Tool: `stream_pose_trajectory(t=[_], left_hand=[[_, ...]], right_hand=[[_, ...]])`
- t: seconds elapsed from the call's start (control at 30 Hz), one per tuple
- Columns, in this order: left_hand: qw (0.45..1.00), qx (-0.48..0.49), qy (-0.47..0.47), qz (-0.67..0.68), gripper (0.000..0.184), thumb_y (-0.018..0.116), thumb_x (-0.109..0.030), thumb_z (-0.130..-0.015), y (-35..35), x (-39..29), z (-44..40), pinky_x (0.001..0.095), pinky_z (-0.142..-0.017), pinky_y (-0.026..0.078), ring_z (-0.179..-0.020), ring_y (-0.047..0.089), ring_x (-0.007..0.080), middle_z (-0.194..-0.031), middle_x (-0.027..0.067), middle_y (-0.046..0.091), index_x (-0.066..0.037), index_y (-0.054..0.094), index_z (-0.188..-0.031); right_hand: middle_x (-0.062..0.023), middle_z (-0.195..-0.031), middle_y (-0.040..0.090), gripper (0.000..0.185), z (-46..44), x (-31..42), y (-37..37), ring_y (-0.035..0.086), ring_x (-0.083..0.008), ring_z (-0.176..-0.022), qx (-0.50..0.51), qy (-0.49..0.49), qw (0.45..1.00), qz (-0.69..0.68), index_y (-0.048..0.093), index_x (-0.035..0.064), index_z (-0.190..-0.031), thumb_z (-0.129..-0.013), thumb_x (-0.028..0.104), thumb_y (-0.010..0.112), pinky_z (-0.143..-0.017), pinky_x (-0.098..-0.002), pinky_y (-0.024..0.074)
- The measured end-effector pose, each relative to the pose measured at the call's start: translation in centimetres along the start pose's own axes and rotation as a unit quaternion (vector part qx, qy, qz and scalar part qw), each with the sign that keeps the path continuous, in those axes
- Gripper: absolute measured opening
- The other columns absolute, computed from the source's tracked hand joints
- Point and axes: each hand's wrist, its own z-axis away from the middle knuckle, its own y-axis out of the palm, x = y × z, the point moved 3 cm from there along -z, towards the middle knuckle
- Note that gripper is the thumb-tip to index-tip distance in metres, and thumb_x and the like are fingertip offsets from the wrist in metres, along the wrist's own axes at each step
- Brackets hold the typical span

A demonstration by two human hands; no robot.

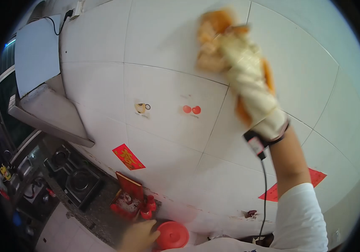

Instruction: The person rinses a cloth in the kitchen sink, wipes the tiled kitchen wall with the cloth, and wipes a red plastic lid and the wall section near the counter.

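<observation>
High on the white tiled wall, my right hand (247,71) wears a cream glove with a strap and a small black device at the wrist. It is closed on an orange-brown cloth (218,25) that lies against the tiles; motion blurs both, and the fingers are hard to make out. Low in the view, my left hand (138,237) is bare and blurred, its fingers apart with nothing seen in them. Beside it is a round red lid (173,235), and I cannot tell whether they touch.
On the left, a range hood (49,109) juts out above a black gas stove (79,178). Red bottles (148,206) and an open red box (127,195) stand on the dark counter. Cherry stickers (191,109) and a red paper sign (128,157) are on the wall. A black cable (265,193) hangs from my right wrist.
</observation>
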Motion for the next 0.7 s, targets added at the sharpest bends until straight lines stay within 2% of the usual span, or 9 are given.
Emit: stream_pose_trajectory(t=[0.07,0.13,0.17,0.23,0.37,0.53,0.57,0.63,0.7], left_hand=[[0.999,-0.005,0.038,0.026,0.054,0.062,-0.038,-0.09,-1.7,-2.6,-1.0,0.0447,-0.101,0.046,-0.117,0.062,0.0362,-0.127,0.0199,0.064,-0.006,0.06,-0.134],[0.997,-0.023,0.033,0.068,0.056,0.063,-0.039,-0.089,-2.6,-2.5,0.3,0.0448,-0.101,0.046,-0.117,0.061,0.0363,-0.128,0.02,0.064,-0.006,0.06,-0.134],[0.995,-0.035,0.032,0.088,0.057,0.064,-0.04,-0.088,-3.2,-2.2,0.7,0.0449,-0.101,0.046,-0.117,0.061,0.0364,-0.128,0.02,0.064,-0.006,0.06,-0.134],[0.996,-0.028,-0.074,0.047,0.06,0.066,-0.042,-0.087,-3.1,0.3,2.6,0.0444,-0.103,0.045,-0.119,0.06,0.0359,-0.129,0.0196,0.064,-0.008,0.059,-0.136],[0.983,0.004,-0.181,0.004,0.065,0.066,-0.046,-0.085,-1.5,3.6,4.0,0.044,-0.105,0.044,-0.122,0.059,0.0358,-0.129,0.02,0.064,-0.009,0.058,-0.138],[0.986,-0.011,-0.15,0.066,0.064,0.065,-0.047,-0.086,-2.0,2.1,4.6,0.0447,-0.104,0.046,-0.118,0.061,0.0369,-0.126,0.0199,0.066,-0.01,0.058,-0.137],[0.985,-0.009,-0.154,0.076,0.063,0.065,-0.047,-0.086,-2.1,2.4,5.2,0.0448,-0.104,0.046,-0.118,0.061,0.0369,-0.126,0.0197,0.066,-0.01,0.058,-0.137],[0.985,-0.078,-0.139,0.063,0.056,0.065,-0.038,-0.091,-2.2,2.8,7.4,0.0428,-0.103,0.046,-0.119,0.06,0.0356,-0.128,0.0207,0.064,-0.003,0.058,-0.135],[0.982,-0.082,-0.168,0.041,0.056,0.065,-0.038,-0.091,-1.7,4.3,7.4,0.0424,-0.104,0.046,-0.12,0.06,0.0353,-0.129,0.0206,0.064,-0.003,0.058,-0.134]], right_hand=[[-0.0085,-0.111,0.064,0.034,2.0,4.5,2.9,0.058,-0.0309,-0.112,0.066,-0.026,0.997,0.023,0.063,0.0097,-0.112,-0.078,0.011,0.062,-0.074,-0.0447,0.0461],[-0.0043,-0.094,0.063,0.013,4.1,4.9,2.6,0.061,-0.032,-0.1,0.115,-0.041,0.99,0.068,0.063,0.01,-0.092,-0.079,0.011,0.062,-0.069,-0.0442,0.0482],[-0.004,-0.093,0.063,0.012,3.9,3.8,2.2,0.061,-0.0322,-0.099,0.102,-0.036,0.993,0.054,0.063,0.0103,-0.091,-0.078,0.01,0.062,-0.07,-0.0446,0.0484],[-0.0035,-0.092,0.064,0.012,3.0,1.8,1.3,0.06,-0.0324,-0.096,0.075,-0.029,0.996,0.024,0.063,0.0108,-0.089,-0.077,0.009,0.063,-0.07,-0.0454,0.049],[-0.0046,-0.093,0.065,0.022,-3.9,-1.5,1.1,0.06,-0.0336,-0.093,0.072,0.033,0.996,0.028,0.064,0.0112,-0.093,-0.072,0.006,0.065,-0.074,-0.0444,0.0492],[-0.0072,-0.098,0.065,0.031,-3.7,-0.5,1.2,0.059,-0.0348,-0.095,0.077,0.02,0.993,0.085,0.065,0.0111,-0.102,-0.071,0.004,0.065,-0.077,-0.0447,0.0482],[-0.0081,-0.1,0.066,0.032,-2.0,-0.5,1.1,0.061,-0.0345,-0.096,0.126,0.03,0.988,0.088,0.065,0.0095,-0.103,-0.071,0.005,0.066,-0.078,-0.045,0.0495],[-0.0089,-0.1,0.066,0.033,2.1,-3.6,3.8,0.061,-0.0358,-0.096,0.1,0.315,0.937,-0.112,0.065,0.0086,-0.102,-0.07,0.004,0.066,-0.078,-0.0455,0.0501],[-0.0097,-0.1,0.067,0.031,-0.8,-2.4,3.5,0.062,-0.0364,-0.096,0.144,0.361,0.916,-0.095,0.065,0.0078,-0.1,-0.069,0.002,0.067,-0.077,-0.0462,0.0505]])
